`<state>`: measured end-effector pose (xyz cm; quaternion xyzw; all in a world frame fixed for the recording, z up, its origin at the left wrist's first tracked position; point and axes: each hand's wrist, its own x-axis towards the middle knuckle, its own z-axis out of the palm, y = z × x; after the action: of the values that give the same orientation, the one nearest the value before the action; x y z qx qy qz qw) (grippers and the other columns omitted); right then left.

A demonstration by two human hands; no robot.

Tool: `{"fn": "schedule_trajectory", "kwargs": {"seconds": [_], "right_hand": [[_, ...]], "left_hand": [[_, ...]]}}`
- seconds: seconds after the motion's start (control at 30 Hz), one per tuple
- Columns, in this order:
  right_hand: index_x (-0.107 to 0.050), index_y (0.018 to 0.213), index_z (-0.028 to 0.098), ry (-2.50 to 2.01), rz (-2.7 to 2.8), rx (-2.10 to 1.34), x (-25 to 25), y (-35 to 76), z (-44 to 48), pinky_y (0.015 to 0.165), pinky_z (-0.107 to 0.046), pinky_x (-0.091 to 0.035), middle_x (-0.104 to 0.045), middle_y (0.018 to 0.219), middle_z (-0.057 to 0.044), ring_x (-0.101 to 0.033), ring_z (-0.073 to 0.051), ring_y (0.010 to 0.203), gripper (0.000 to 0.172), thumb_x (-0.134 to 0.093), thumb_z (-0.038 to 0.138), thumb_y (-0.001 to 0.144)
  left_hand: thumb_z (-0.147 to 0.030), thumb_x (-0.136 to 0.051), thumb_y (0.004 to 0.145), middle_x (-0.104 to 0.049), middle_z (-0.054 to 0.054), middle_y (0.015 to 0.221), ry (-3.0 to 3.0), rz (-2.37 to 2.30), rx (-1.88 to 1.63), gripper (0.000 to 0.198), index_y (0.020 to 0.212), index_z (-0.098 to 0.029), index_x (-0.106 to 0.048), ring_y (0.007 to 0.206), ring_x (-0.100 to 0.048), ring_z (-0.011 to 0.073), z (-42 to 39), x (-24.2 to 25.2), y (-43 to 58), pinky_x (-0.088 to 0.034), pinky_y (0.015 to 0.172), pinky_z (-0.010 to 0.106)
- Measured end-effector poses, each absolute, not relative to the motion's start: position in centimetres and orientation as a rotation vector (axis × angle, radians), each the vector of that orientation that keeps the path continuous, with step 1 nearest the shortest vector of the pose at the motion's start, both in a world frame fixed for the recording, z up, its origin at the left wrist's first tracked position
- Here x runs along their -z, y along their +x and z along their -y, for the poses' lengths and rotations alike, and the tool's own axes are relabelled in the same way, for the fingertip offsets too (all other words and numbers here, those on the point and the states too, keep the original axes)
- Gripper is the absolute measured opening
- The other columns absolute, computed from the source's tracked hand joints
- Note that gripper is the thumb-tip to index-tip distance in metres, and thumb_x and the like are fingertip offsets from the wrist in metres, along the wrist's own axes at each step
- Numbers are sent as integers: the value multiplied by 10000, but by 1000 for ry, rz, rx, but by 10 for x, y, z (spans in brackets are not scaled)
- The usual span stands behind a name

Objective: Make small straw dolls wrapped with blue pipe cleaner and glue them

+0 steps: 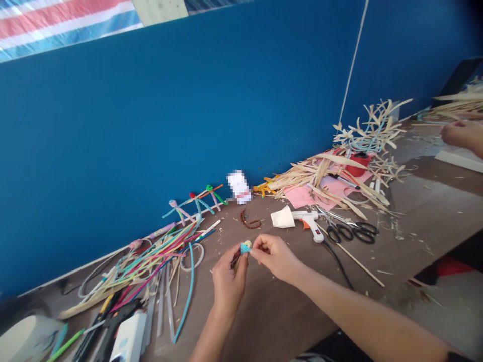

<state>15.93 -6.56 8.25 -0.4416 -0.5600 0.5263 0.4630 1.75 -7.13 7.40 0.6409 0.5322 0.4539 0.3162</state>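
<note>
1. A blue panel (226, 110) fills the upper frame, meeting the bench along a line rising from lower left to upper right.
2. The brown bench (271, 306) runs along that same slant.
3. A heap of pale strips (313, 176) lies right of centre; the colourful fuzzy sticks (158, 251) spread at lower left, mostly pointing to the upper right.
4. The right hand (277, 257) reaches in from the lower right, its thumb-and-finger grip closed at the held piece's right edge.
5. The left hand (229, 276) rises from the bottom edge; its grip is clamped on that piece between thumb and fingers.
6. Just above the right hand, the glue gun (310, 221) points left, its handle angling down.
7. The small blue-and-cream piece (245, 249) sits between both hands' fingertips, just below centre. Its cream end faces up and slightly right; fingers hide too much to tell its long axis.
</note>
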Motion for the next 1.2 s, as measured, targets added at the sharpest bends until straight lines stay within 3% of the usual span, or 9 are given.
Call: {"fn": "schedule_trajectory", "kwargs": {"seconds": [0.17,0.37,0.63,0.8,1.03,1.2], "right_hand": [[-486,647,163,-1085,1395,-1278,-84,162,66,444,-177,-322,-478,527,46,-414,-66,459,106,-526,237,711],[-493,703,167,-1088,1423,-1372,-77,166,62,372,-168,-306,-504,565,41,-396,-50,390,75,-506,238,723],[-498,669,156,-1064,1494,-1369,-77,173,56,398,-164,-336,-516,565,34,-416,-50,421,86,-527,225,711],[-511,681,150,-1035,1553,-1387,-79,175,52,415,-166,-345,-528,588,26,-421,-52,445,108,-548,248,710],[-517,944,178,-979,1620,-1425,-84,178,49,435,-167,-344,-496,606,41,-429,-61,484,227,-546,231,726],[-576,925,165,-910,1734,-1475,-92,180,48,463,-182,-351,-555,658,7,-426,-67,512,209,-528,257,744]], "left_hand": [[-341,-582,683,-657,80,831,1524,-1356,-1189,323,930,-136,-616,640,-591,159,74,-82,22,-471,574,245],[-330,-611,667,-553,-10,497,1253,-1252,-1114,334,899,-90,-601,463,-484,89,69,-84,25,-390,461,186],[-313,-669,614,-581,3,619,893,-982,-995,305,829,-104,-615,407,-452,35,63,-80,22,-365,393,150],[-287,-675,618,-549,-12,578,767,-875,-873,239,740,-97,-598,373,-418,12,60,-83,17,-361,351,115],[-266,-637,665,-544,-12,545,646,-789,-767,183,678,-98,-568,328,-395,6,56,-76,12,-327,298,101],[-234,-648,648,-533,-16,518,536,-686,-719,166,652,-96,-557,302,-379,5,58,-69,10,-339,286,111]]}}
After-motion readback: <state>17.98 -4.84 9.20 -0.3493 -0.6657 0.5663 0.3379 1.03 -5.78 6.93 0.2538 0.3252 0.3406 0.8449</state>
